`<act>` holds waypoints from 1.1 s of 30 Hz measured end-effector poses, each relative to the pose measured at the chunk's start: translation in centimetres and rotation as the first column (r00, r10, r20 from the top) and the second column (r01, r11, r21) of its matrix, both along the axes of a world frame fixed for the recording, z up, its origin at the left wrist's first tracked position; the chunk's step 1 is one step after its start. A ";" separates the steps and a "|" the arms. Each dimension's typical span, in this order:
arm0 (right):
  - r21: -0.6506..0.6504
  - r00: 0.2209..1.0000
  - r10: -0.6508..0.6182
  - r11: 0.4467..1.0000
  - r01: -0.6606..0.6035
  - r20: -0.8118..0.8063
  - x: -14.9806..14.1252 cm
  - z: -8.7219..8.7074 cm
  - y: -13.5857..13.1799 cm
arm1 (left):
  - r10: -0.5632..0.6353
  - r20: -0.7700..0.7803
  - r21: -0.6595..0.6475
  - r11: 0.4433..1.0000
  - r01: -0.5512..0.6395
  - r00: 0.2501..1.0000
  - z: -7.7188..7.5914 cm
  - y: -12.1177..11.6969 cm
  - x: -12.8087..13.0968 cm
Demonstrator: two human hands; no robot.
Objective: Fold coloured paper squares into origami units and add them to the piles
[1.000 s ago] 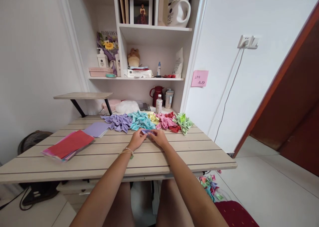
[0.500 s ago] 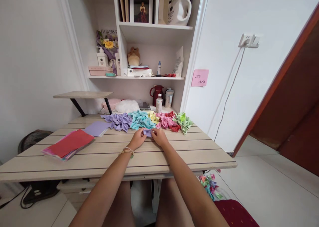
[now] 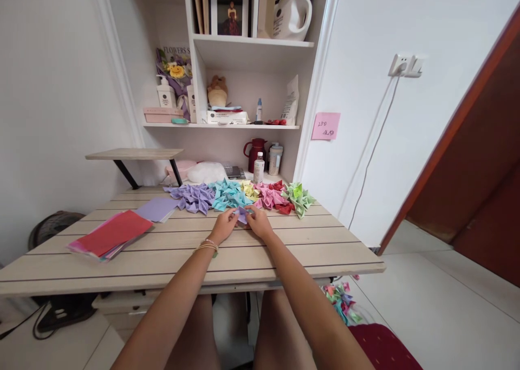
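Between my two hands is a small folded piece of purple origami paper point(image 3: 241, 215), held just above the wooden table point(image 3: 260, 256). My left hand point(image 3: 223, 226) pinches its left side, and bracelets circle that wrist. The right side is gripped by the fingers of my right hand point(image 3: 259, 222). Just beyond my hands lies a row of folded paper pieces: a purple pile point(image 3: 195, 198), a light blue pile point(image 3: 231, 194), a few yellow ones point(image 3: 249, 190), pink ones point(image 3: 271, 196), red ones point(image 3: 285, 208) and a green pile point(image 3: 299, 199).
At the left lie a purple paper stack point(image 3: 157, 209) and a stack topped with red paper point(image 3: 116, 233). A small raised stand point(image 3: 134, 154) is behind them. A bottle point(image 3: 259, 168) and a red jug point(image 3: 254, 152) stand at the back. More folded pieces point(image 3: 341, 302) sit low at the right, near a dark red seat point(image 3: 379, 348).
The purple paper was a narrow strip tilted away, then showed a flat face, and now stands with a pointed, partly opened shape. Both hands keep hold of it, their fingers shifted slightly.
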State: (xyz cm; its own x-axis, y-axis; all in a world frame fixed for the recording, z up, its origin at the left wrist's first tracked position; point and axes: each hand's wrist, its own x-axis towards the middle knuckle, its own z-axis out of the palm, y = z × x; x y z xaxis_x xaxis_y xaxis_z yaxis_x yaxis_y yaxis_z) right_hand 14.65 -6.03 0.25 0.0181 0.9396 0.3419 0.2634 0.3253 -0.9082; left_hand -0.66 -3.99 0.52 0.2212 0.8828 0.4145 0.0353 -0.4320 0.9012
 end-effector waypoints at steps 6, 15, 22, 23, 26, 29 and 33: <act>-0.061 0.954 0.116 0.989 -0.138 -0.275 0.0 0.2 0.3 | -0.010 0.167 -0.097 0.995 0.026 0.986 0.4 0.4 -0.3; -0.058 0.898 0.147 0.981 -0.188 -0.414 0.0 0.2 0.2 | 0.005 0.213 -0.162 0.986 0.031 0.977 0.7 0.1 -0.4; -0.040 0.907 0.068 0.995 -0.093 -0.416 0.0 0.0 0.6 | 0.020 0.208 -0.155 0.988 0.013 0.978 0.2 0.4 -0.2; -0.034 0.910 0.059 0.996 -0.080 -0.411 0.0 0.0 0.7 | 0.020 0.205 -0.150 0.989 0.012 0.979 0.2 0.5 -0.2; -0.012 0.926 0.048 0.998 -0.057 -0.375 0.1 -0.1 0.7 | 0.009 0.183 -0.138 0.990 0.016 0.983 0.0 0.6 -0.2; 0.008 0.948 0.043 0.999 -0.043 -0.316 0.1 -0.3 0.7 | -0.014 0.150 -0.126 0.991 0.033 0.989 -0.1 0.6 -0.2; 0.037 0.979 0.032 0.999 -0.026 -0.201 0.2 -0.6 0.7 | -0.027 0.110 -0.097 0.995 0.038 0.994 -0.2 0.5 -0.2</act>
